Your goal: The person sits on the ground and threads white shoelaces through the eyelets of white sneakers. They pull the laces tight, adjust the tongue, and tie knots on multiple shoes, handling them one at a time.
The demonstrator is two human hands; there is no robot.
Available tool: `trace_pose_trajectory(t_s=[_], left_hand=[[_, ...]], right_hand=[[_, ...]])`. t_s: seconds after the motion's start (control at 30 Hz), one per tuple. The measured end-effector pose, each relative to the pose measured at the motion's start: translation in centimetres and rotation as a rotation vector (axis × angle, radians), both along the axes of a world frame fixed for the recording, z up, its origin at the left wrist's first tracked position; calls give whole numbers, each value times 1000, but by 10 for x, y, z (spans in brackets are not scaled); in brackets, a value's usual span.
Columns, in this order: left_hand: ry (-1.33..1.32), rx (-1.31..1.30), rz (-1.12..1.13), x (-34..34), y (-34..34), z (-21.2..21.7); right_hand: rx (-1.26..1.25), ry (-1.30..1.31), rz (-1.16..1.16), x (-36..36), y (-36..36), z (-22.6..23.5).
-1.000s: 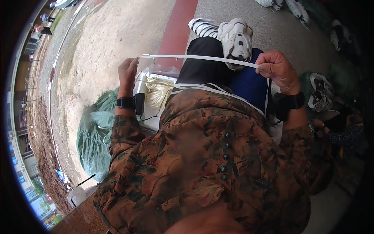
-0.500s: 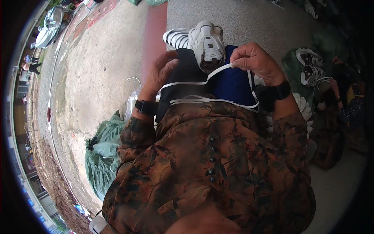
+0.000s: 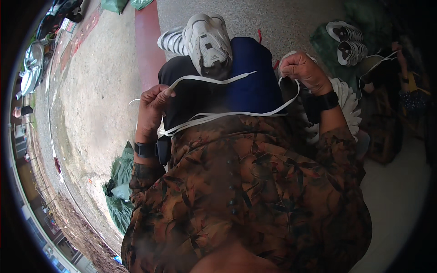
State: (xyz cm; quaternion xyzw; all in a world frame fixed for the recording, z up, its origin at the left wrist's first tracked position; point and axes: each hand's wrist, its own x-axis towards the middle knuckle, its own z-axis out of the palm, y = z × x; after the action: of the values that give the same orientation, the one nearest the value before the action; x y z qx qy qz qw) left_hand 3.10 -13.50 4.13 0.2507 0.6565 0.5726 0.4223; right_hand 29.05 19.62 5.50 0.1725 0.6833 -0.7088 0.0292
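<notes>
A long white shoelace point(image 3: 214, 116) runs across my lap between both hands. My left hand point(image 3: 152, 107) pinches one part of it at the left, with a free end reaching toward the middle. My right hand point(image 3: 302, 70) is closed on the other part at the right, where the lace loops down. A white and grey sneaker point(image 3: 207, 43) rests on my knee, over a blue cloth point(image 3: 252, 77) and dark trousers. Both wrists wear black bands.
A pair of white sneakers point(image 3: 348, 43) lies on a green bag at the upper right. A green plastic bag point(image 3: 119, 191) sits by my left side on the concrete ground. A red kerb strip point(image 3: 148, 41) runs ahead. Another person's hands show at the far right.
The lace was stretched taut and high between my hands; both hands have come lower and closer, and the lace now hangs in loose loops over my lap. The view has tilted forward.
</notes>
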Motion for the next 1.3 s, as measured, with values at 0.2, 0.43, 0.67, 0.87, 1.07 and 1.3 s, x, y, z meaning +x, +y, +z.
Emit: trace_pose_trajectory(t_s=[0.2, 0.43, 0.67, 0.87, 1.07, 1.3], left_hand=[[130, -121, -143, 14, 7, 4], [283, 56, -309, 42, 50, 37], [321, -84, 65, -7, -1, 14], [449, -228, 114, -25, -28, -35], [649, 44, 9, 0, 33, -9], [265, 98, -114, -1, 95, -1]], right_hand=[[172, 118, 115, -30, -10, -21], [11, 390, 294, -111, -106, 7], [43, 167, 244, -101, -76, 0], [171, 164, 192, -100, -64, -2], [315, 252, 243, -131, -84, -12], [469, 327, 55, -157, -65, -15]])
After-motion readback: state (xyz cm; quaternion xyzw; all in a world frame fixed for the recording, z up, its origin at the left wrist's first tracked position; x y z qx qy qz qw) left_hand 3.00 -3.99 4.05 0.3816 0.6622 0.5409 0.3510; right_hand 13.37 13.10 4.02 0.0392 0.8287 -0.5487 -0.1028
